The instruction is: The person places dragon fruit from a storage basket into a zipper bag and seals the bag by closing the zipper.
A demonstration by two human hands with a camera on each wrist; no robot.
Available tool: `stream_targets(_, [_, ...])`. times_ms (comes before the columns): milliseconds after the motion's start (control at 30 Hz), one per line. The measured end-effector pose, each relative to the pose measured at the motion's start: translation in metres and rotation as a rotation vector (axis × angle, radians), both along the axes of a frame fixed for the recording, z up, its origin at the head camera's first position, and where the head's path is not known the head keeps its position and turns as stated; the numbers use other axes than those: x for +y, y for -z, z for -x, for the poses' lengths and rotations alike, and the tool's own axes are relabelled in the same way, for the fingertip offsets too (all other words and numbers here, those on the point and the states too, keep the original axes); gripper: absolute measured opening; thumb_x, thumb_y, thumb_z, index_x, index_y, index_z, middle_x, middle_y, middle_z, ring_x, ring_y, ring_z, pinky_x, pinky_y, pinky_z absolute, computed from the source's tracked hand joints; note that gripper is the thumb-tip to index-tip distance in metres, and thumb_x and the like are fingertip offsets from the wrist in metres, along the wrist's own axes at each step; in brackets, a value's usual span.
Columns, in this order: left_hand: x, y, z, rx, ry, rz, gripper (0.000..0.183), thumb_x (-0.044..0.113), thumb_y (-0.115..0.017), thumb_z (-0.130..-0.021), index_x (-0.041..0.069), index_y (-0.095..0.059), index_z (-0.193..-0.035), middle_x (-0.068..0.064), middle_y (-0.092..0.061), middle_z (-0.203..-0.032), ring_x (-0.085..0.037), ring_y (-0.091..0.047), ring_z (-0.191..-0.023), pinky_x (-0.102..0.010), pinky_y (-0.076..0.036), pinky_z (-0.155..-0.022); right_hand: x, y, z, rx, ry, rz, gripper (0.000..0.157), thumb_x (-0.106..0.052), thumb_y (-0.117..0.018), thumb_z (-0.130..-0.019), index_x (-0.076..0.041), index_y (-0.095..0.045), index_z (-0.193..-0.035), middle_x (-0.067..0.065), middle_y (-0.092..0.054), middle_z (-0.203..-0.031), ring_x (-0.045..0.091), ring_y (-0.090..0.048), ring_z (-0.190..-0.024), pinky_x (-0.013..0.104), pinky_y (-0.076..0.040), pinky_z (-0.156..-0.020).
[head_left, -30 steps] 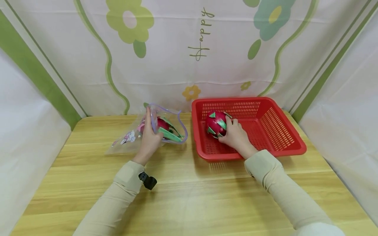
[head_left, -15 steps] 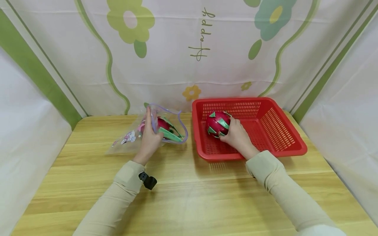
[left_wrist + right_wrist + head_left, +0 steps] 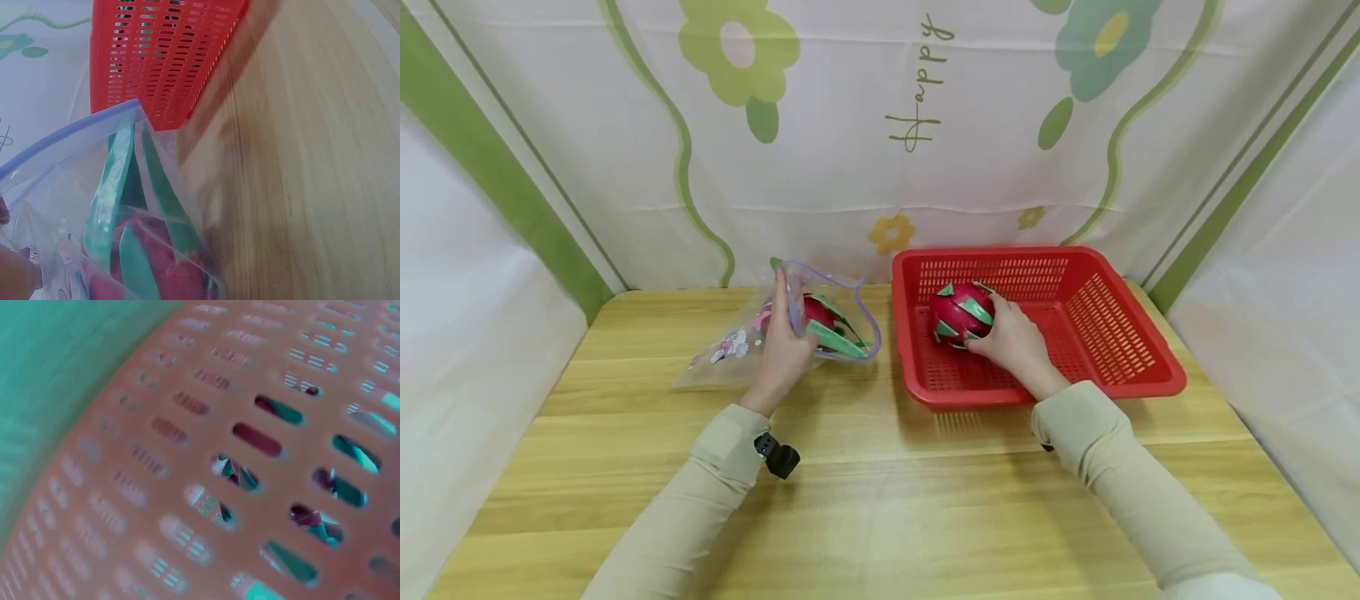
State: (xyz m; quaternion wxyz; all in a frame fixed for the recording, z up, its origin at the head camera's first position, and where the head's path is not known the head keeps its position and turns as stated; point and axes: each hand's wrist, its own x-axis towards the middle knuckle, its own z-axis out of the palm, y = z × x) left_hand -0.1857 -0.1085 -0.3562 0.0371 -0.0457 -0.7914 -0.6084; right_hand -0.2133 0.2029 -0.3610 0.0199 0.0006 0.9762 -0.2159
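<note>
A red slotted basket (image 3: 1120, 333) sits on the wooden table at centre right. Inside it, near its left wall, my right hand (image 3: 1013, 343) grips a red dragon fruit with green scales (image 3: 958, 312). Left of the basket, my left hand (image 3: 784, 346) pinches the rim of a clear zip bag (image 3: 730, 350) and holds its mouth open toward the basket. A second dragon fruit (image 3: 822, 321) lies inside that bag. The left wrist view shows the bag (image 3: 75, 187) with its fruit (image 3: 147, 256) and the basket's wall (image 3: 156, 56) close behind. The right wrist view is filled by the basket's slotted wall (image 3: 206, 462).
The wooden table (image 3: 880, 500) reaches toward me in front of both arms. A flowered cloth backdrop (image 3: 880, 125) closes off the back and both sides, just behind the basket and the bag.
My right hand and the dragon fruit in the basket have risen slightly and shifted a little right. The left hand and the bag have stayed put.
</note>
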Motion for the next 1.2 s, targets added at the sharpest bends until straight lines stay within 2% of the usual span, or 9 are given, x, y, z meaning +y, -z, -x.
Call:
stream_targets(233, [-0.001, 0.000, 0.000, 0.010, 0.001, -0.006, 0.106, -0.014, -0.045, -0.076, 0.031, 0.013, -0.152, 0.008, 0.009, -0.161, -0.018, 0.002, -0.150, -0.044, -0.036, -0.113, 0.003, 0.000, -0.002, 0.033, 0.033, 0.020, 0.087, -0.030, -0.075, -0.077, 0.008, -0.031, -0.141, 0.029, -0.049, -0.133, 0.045, -0.054, -0.115, 0.059, -0.049, -0.093])
stream_targets(433, [-0.001, -0.002, -0.001, 0.001, -0.008, 0.021, 0.106, -0.013, -0.046, -0.076, 0.030, 0.014, -0.152, 0.007, 0.008, -0.162, -0.020, -0.001, -0.150, -0.027, -0.048, -0.087, 0.010, -0.003, -0.003, 0.040, 0.064, 0.058, 0.086, -0.033, -0.075, -0.077, 0.005, -0.033, -0.142, 0.027, -0.049, -0.135, 0.045, -0.054, -0.115, 0.058, -0.049, -0.092])
stream_targets(533, [-0.001, -0.002, -0.002, 0.001, -0.001, 0.008, 0.106, -0.013, -0.046, -0.076, 0.031, 0.014, -0.152, 0.008, 0.009, -0.162, -0.019, 0.000, -0.150, -0.034, -0.048, -0.097, 0.014, -0.006, -0.003, 0.055, 0.083, 0.089, 0.085, -0.036, -0.073, -0.078, 0.004, -0.034, -0.142, 0.027, -0.049, -0.137, 0.044, -0.054, -0.115, 0.057, -0.049, -0.093])
stream_targets(633, [-0.001, -0.002, -0.002, 0.003, 0.008, -0.016, 0.106, -0.014, -0.045, -0.076, 0.031, 0.014, -0.152, 0.008, 0.009, -0.161, -0.018, 0.001, -0.150, -0.044, -0.037, -0.113, 0.016, -0.011, -0.003, 0.074, 0.096, 0.113, 0.085, -0.038, -0.072, -0.078, 0.003, -0.034, -0.142, 0.025, -0.049, -0.138, 0.042, -0.053, -0.116, 0.057, -0.048, -0.095])
stream_targets(733, [-0.001, -0.002, -0.002, 0.002, 0.012, -0.024, 0.107, -0.014, -0.045, -0.075, 0.033, 0.014, -0.152, 0.008, 0.009, -0.162, -0.019, 0.002, -0.150, -0.046, -0.034, -0.114, 0.017, -0.016, -0.004, 0.096, 0.103, 0.127, 0.085, -0.038, -0.072, -0.078, 0.003, -0.035, -0.142, 0.025, -0.049, -0.137, 0.042, -0.052, -0.116, 0.057, -0.047, -0.096])
stream_targets(833, [-0.002, -0.002, -0.002, -0.002, 0.010, -0.008, 0.107, -0.014, -0.045, -0.075, 0.032, 0.014, -0.152, 0.006, 0.009, -0.162, -0.021, 0.001, -0.150, -0.039, -0.047, -0.102, 0.016, -0.020, -0.004, 0.110, 0.129, 0.154, 0.084, -0.039, -0.072, -0.077, 0.002, -0.036, -0.141, 0.025, -0.051, -0.136, 0.042, -0.054, -0.116, 0.056, -0.048, -0.095])
stream_targets(1000, [-0.002, -0.001, -0.001, -0.007, 0.007, 0.011, 0.108, -0.014, -0.045, -0.075, 0.032, 0.014, -0.152, 0.005, 0.009, -0.162, -0.022, 0.000, -0.150, -0.022, -0.049, -0.081, 0.014, -0.028, -0.007, 0.094, 0.188, 0.222, 0.088, -0.043, -0.071, -0.078, 0.000, -0.032, -0.144, 0.027, -0.050, -0.137, 0.042, -0.054, -0.118, 0.055, -0.050, -0.094])
stream_targets(1100, [-0.003, -0.001, -0.001, -0.004, 0.015, -0.006, 0.108, -0.015, -0.045, -0.074, 0.032, 0.014, -0.152, 0.005, 0.010, -0.162, -0.022, 0.001, -0.150, -0.033, -0.050, -0.096, 0.012, -0.034, -0.010, 0.084, 0.202, 0.265, 0.091, -0.043, -0.072, -0.078, -0.001, -0.029, -0.146, 0.027, -0.047, -0.140, 0.042, -0.051, -0.121, 0.055, -0.049, -0.096])
stream_targets(1200, [-0.003, -0.001, -0.001, 0.004, 0.024, -0.031, 0.108, -0.016, -0.044, -0.074, 0.031, 0.013, -0.152, 0.005, 0.010, -0.162, -0.022, 0.002, -0.150, -0.045, -0.039, -0.110, 0.009, -0.040, -0.011, 0.090, 0.202, 0.303, 0.092, -0.045, -0.072, -0.077, -0.003, -0.028, -0.147, 0.024, -0.046, -0.142, 0.041, -0.050, -0.123, 0.055, -0.048, -0.097])
